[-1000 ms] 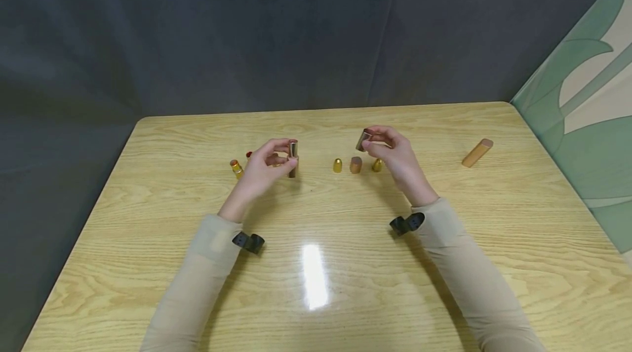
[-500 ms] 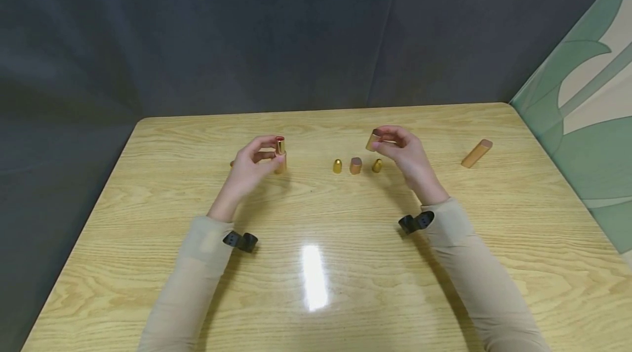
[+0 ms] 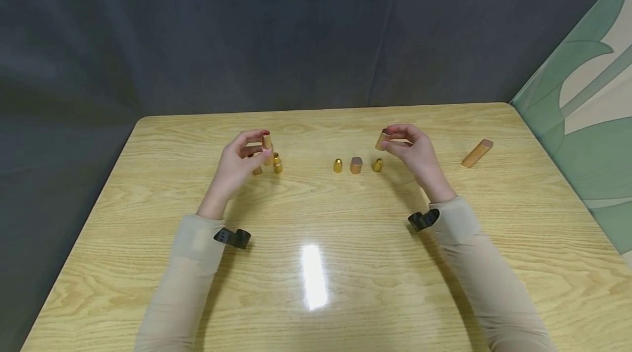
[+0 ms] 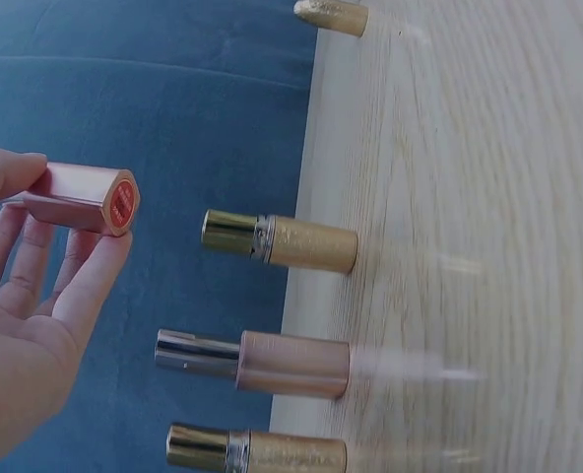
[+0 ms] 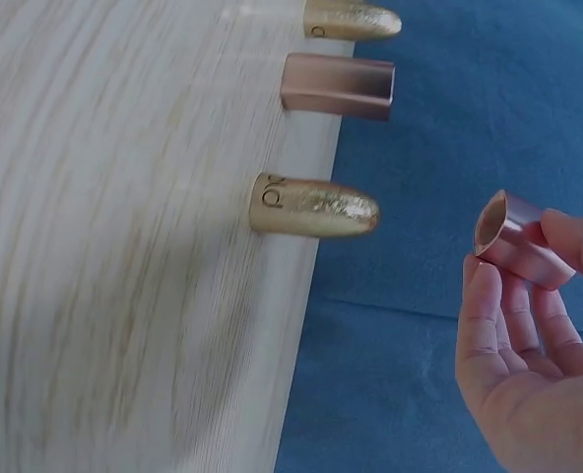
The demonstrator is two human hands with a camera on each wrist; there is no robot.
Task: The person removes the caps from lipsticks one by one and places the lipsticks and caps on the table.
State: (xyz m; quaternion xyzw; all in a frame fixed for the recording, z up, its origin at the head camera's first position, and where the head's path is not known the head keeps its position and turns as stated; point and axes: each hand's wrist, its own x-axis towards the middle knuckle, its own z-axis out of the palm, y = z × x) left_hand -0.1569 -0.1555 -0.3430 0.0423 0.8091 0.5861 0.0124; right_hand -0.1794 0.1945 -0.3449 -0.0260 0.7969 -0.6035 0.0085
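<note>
In the head view my left hand (image 3: 234,163) pinches a rose-gold lipstick base (image 3: 267,142) above the table; the left wrist view shows a red label on its bottom end. Below it stand two gold lipstick bases (image 4: 311,244) with a rose-gold lipstick base (image 4: 293,365) between them, all uncapped and upright. On the right, my right hand (image 3: 415,154) holds a rose-gold lipstick cap (image 5: 526,241) in the air, its hollow end visible in the right wrist view. Near that hand stand a gold cap (image 3: 377,165), a rose-gold cap (image 3: 356,165) and another gold cap (image 3: 338,165).
A longer rose-gold lipstick tube (image 3: 477,153) is off to the right of the wood-grain table (image 3: 375,270). Dark cloth (image 3: 266,34) hangs behind the far edge, and a green-patterned panel (image 3: 592,100) borders the right side.
My left hand has moved left with the lipstick base, uncovering standing bases beside it. The right hand has shifted right with the cap, so the two pieces are farther apart.
</note>
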